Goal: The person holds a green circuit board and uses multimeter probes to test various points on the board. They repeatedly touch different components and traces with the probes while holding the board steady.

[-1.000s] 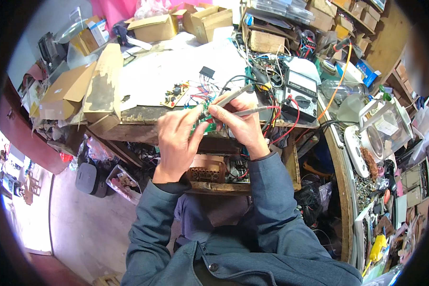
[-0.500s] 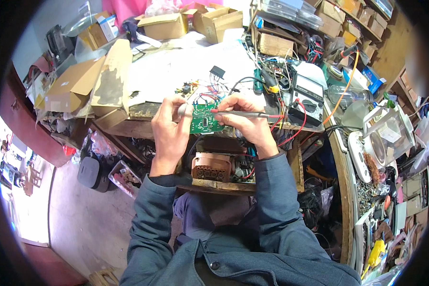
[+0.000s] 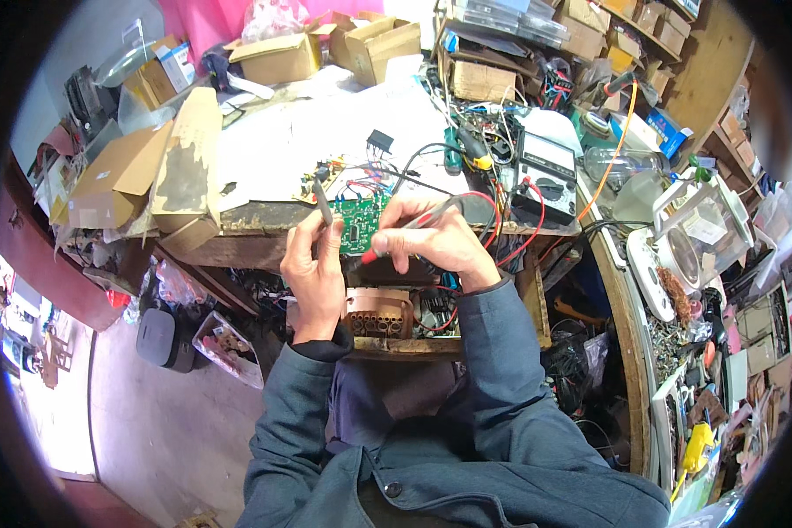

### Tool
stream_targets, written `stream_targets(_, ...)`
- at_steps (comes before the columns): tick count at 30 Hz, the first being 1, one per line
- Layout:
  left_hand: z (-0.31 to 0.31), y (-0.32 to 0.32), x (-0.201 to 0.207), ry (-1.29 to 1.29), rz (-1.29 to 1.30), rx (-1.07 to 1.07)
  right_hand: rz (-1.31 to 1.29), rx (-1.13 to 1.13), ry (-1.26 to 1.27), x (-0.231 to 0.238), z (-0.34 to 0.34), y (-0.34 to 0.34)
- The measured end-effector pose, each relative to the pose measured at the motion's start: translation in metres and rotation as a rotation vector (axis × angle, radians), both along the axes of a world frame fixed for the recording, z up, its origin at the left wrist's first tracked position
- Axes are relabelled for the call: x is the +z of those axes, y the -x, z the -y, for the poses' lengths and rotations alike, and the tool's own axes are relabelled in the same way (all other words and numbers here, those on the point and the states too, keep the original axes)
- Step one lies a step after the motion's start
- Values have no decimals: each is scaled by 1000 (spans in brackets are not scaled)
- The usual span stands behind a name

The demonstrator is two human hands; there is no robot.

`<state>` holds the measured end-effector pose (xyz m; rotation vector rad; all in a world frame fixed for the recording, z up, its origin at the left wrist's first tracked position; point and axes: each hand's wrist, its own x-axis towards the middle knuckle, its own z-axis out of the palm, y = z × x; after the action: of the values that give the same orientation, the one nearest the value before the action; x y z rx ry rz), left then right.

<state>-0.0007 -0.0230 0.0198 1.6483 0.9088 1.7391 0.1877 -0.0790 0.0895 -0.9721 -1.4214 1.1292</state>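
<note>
My left hand (image 3: 315,277) is closed around a slim grey test probe (image 3: 323,204) that points up and away from me. In my right hand (image 3: 444,242) is a red-tipped test probe (image 3: 370,256), its tip low and close to my left fingers, apart from the board. The green circuit board (image 3: 355,231) is at the bench's front edge between my hands, with a dark chip on its face. Whether my left fingers touch it cannot be told. Red and blue wires (image 3: 367,187) run from its far side to a small black box (image 3: 380,141). A multimeter (image 3: 547,167) with a red lead stands to the right.
A brown housing with round holes (image 3: 378,314) sits in an open drawer below the board. Cardboard boxes (image 3: 119,180) crowd the left and back. A green-handled screwdriver (image 3: 452,150) lies near tangled wires. Clutter and a clear plastic jug (image 3: 708,224) fill the right bench.
My right hand has drawn the red probe down off the board. The grey probe in my left hand now points upward. The whole view has shifted slightly.
</note>
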Motion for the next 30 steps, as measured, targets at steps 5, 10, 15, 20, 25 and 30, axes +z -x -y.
stream_targets(5,-4,-12,9,91,212,-127,203,686,81,12,9,-17)
stream_targets(10,-5,-7,7,91,170,-168,-398,593,-632,-5,-4,-39)
stream_targets(15,4,-4,-4,41,231,-143,-153,-564,-476,-4,-8,-31)
stream_targets(20,2,-5,-19,-16,255,-166,671,-646,-514,-6,-11,-3)
stream_targets(25,5,-7,-14,-61,284,-219,702,-507,-398,-16,-15,-10)
stream_targets(30,1,-4,-23,-88,354,-228,516,-431,-413,-19,-17,-5)
